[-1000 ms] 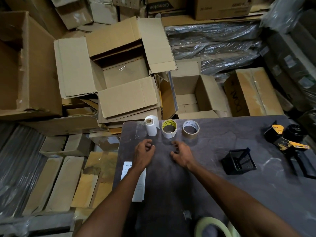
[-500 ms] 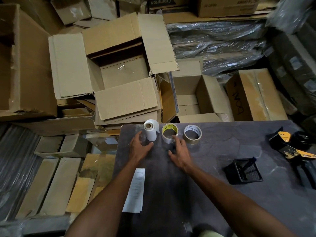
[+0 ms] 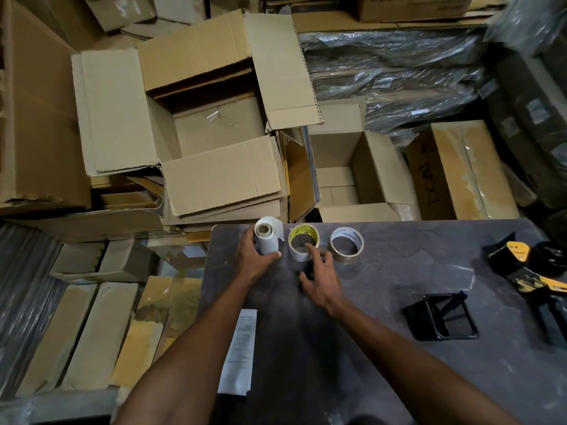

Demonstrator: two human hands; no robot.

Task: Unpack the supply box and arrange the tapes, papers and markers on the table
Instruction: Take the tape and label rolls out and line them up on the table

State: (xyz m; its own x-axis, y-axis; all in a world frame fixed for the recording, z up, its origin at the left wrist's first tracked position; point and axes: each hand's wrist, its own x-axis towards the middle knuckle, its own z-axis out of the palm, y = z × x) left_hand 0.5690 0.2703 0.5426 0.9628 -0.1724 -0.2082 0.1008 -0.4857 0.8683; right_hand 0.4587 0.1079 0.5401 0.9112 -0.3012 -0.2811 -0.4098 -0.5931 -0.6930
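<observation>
Left hand point(image 3: 256, 260) fingers grip the white roll point(image 3: 269, 239); right hand point(image 3: 320, 276) fingers, spread, seemingly touch yellow-printed tape point(image 3: 303, 242).

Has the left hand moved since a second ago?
Yes. The left hand went forward across the table, from behind the row of rolls up to the white roll, which it now grips.

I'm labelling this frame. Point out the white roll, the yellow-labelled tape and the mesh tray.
white roll point(image 3: 270, 244), head view, on its side wall.
yellow-labelled tape point(image 3: 299, 255), head view, on its near outer wall.
mesh tray point(image 3: 427, 326), head view, on its near rim.
</observation>
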